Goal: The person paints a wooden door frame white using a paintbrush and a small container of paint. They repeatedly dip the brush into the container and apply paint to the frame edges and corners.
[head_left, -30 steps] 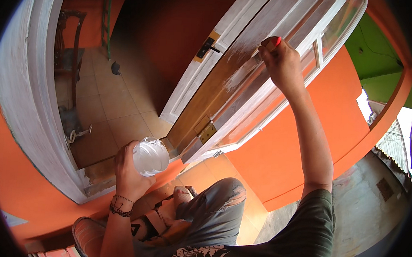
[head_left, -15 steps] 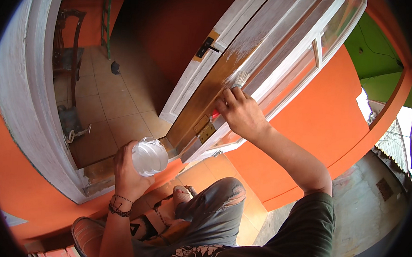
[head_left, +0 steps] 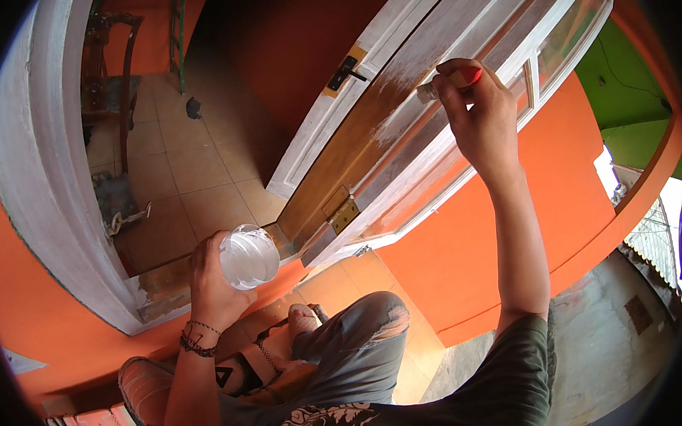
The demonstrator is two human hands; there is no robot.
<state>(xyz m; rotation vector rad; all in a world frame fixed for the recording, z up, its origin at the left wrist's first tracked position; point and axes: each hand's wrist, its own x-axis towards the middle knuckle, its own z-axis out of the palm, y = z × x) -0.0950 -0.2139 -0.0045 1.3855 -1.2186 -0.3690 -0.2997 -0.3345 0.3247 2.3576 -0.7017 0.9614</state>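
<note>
My right hand (head_left: 485, 116) is raised at the upper right of centre, its fingers closed round a paintbrush (head_left: 467, 75) with a red-tipped handle. The bristle end points left, at the door's edge; whether it touches the wood I cannot tell. Streaky white paint covers much of the door (head_left: 422, 71), while a strip of its edge is bare brown wood, with a brass hinge (head_left: 345, 215) low down. At lower left my left hand (head_left: 217, 287) grips a clear plastic cup (head_left: 249, 257) with white paint in it, apart from the door.
A second white door leaf carries a black handle (head_left: 347, 73). On the left stands a whitewashed door frame (head_left: 58, 167). Beyond it, a dark wooden chair (head_left: 127, 94) and a green ladder (head_left: 177, 35) stand on the tiled floor (head_left: 197, 155). Orange wall (head_left: 542, 200) lies behind the door.
My right hand has moved up and to the right along the door with the paintbrush, and the wrist has turned. White now reaches lower on the brown strip. The cup has hardly moved.
</note>
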